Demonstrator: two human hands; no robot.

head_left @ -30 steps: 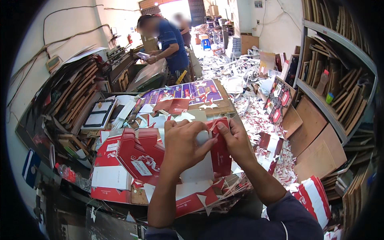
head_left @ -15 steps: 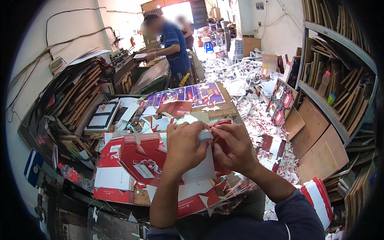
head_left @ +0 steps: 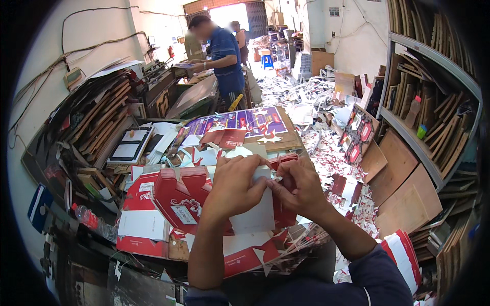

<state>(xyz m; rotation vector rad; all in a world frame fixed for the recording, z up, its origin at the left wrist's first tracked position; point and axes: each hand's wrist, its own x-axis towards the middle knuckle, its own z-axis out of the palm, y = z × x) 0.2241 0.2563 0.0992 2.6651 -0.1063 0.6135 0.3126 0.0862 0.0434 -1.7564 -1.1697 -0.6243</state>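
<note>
Above the worktable, my left hand (head_left: 235,186) is closed on a stack of white-backed cut card sheets (head_left: 253,217), fingers over the top edge and thumb on the white face. My right hand (head_left: 300,189) sits against the stack's right edge, its fingers curled in and its thumb tip close to the left thumb. What lies in the right fingers, if anything, is hidden. Red card (head_left: 284,214) shows below the right hand. Left of my left hand stands a thick stack of red die-cut card blanks (head_left: 178,204) with white printing, tilted and notched at the top.
Red and white sheets (head_left: 144,224) lie at the table's left front, with card scraps around. A purple printed sheet (head_left: 255,122) covers the far end. Paper offcuts (head_left: 311,115) spread over the floor. A shelf of boards (head_left: 434,143) stands right; a person in blue (head_left: 224,61) works beyond.
My right hand has drawn its fingers in from the stack's top edge, and they are now curled beside the left thumb. My left hand keeps its grip. The person in blue has shifted slightly.
</note>
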